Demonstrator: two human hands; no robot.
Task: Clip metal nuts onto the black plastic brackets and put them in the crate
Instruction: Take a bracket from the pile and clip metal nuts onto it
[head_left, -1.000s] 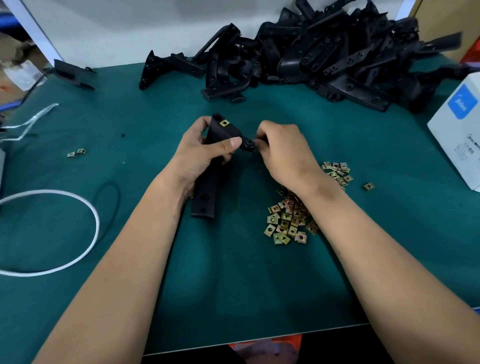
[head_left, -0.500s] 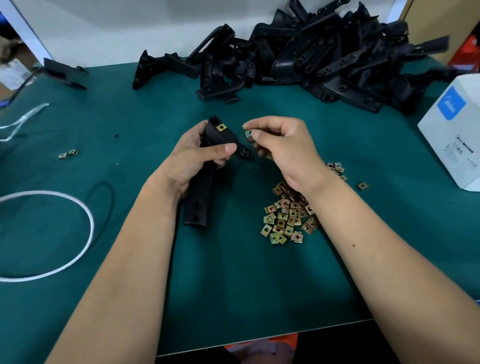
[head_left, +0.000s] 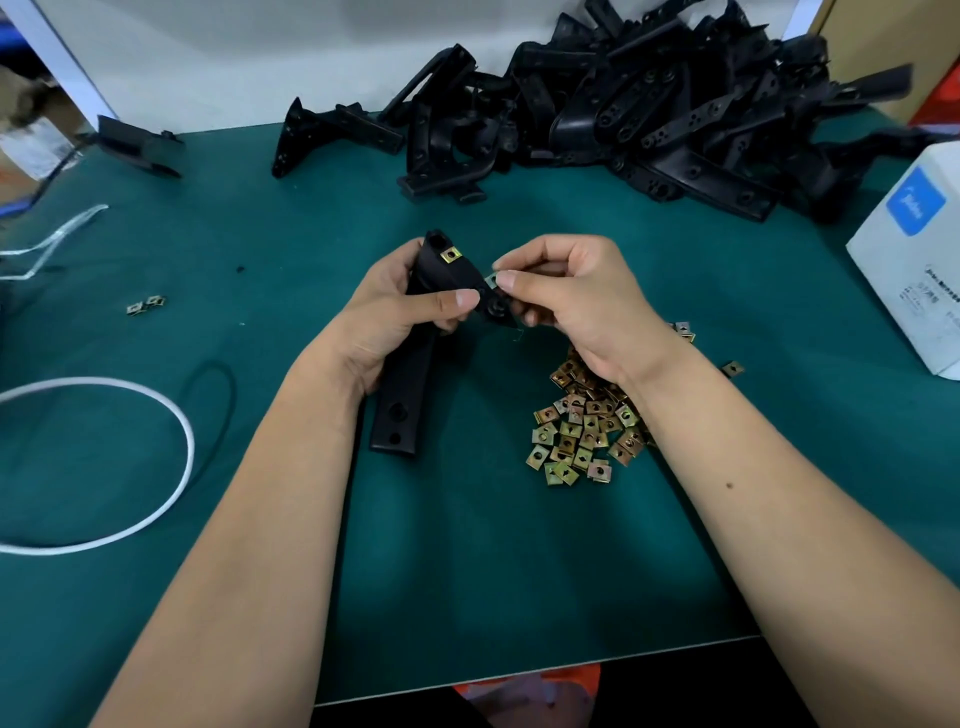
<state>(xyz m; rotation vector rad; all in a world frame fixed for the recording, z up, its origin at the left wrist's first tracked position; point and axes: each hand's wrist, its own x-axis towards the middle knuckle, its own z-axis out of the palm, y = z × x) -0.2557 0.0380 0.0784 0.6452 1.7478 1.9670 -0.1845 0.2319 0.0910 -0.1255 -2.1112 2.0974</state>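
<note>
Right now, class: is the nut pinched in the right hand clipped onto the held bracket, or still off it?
Off. The right hand pinches the nut beside the bracket, which already carries another nut.

green table (head_left: 467, 571), nuts (head_left: 582, 436), brackets (head_left: 649, 119), perhaps cable (head_left: 171, 499)

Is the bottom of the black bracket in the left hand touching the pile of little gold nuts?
Apart. The head view shows bare green mat between the bracket, held by the left hand, and the pile of nuts.
</note>
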